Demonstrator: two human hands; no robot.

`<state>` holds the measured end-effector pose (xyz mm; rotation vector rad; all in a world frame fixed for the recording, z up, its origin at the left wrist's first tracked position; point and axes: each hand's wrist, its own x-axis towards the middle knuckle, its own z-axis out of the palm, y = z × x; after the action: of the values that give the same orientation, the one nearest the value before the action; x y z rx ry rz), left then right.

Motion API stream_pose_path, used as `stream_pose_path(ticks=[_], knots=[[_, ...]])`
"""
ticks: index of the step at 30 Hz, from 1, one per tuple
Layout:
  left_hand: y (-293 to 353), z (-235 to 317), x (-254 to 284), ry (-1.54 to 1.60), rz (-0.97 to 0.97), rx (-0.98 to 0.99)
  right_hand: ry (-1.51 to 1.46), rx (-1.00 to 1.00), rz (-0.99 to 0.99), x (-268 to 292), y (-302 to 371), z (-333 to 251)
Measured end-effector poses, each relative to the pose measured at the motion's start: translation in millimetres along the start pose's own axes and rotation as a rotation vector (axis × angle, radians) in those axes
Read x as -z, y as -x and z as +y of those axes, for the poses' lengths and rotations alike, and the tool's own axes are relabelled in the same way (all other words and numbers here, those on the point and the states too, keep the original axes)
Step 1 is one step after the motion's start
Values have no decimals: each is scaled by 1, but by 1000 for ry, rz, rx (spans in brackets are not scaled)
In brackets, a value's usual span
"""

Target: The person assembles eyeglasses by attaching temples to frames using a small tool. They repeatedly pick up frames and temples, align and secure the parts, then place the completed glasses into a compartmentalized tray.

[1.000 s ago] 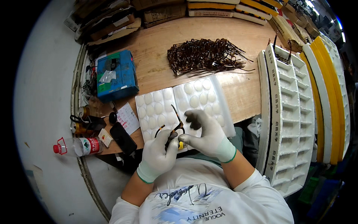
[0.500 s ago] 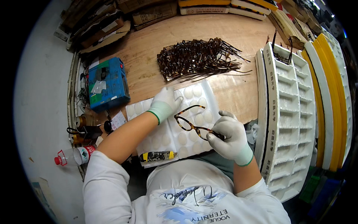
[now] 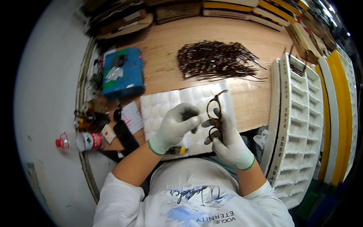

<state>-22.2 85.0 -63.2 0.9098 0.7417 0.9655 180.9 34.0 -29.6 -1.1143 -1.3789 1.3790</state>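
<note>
My right hand [image 3: 230, 142], in a white glove with dark fingertips, grips a tortoiseshell eyeglass frame [image 3: 208, 109] held upright, its rims facing my left hand. My left hand [image 3: 176, 123], gloved alike, is closed with thumb and fingers together just left of the frame. Whatever it may hold is too small or hidden to tell. Beneath both hands lies a white sheet [image 3: 155, 109] with rows of pale round discs. A black and yellow tool [image 3: 177, 150] rests at its near edge, partly covered by my left wrist.
A pile of dark eyeglass frames [image 3: 217, 60] lies farther back. White compartment trays [image 3: 298, 132] stand at the right. A blue box-shaped device [image 3: 124, 75], a dark phone [image 3: 126, 136] and a plastic bottle [image 3: 85, 142] are at the left. Cardboard boxes [image 3: 177, 13] line the back.
My left hand has drawn back from the disc sheet toward the eyeglass frame. My right hand has turned the frame upright and moved slightly left. The whole view has shifted, showing the phone.
</note>
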Motion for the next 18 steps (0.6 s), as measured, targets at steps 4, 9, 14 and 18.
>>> stream_pose_path(ticks=[4, 9, 14, 18], knots=[[17, 8, 3, -51, -25, -40, -113, -159, 6, -34, 1, 2], [43, 25, 10, 61, -99, 38, -225, -112, -119, -35, 10, 6], [60, 28, 20, 33, -148, 48, -215, -159, -146, -48, 15, -1], [68, 28, 11, -107, -105, -56, -25, -48, -72, -52, 24, 0]])
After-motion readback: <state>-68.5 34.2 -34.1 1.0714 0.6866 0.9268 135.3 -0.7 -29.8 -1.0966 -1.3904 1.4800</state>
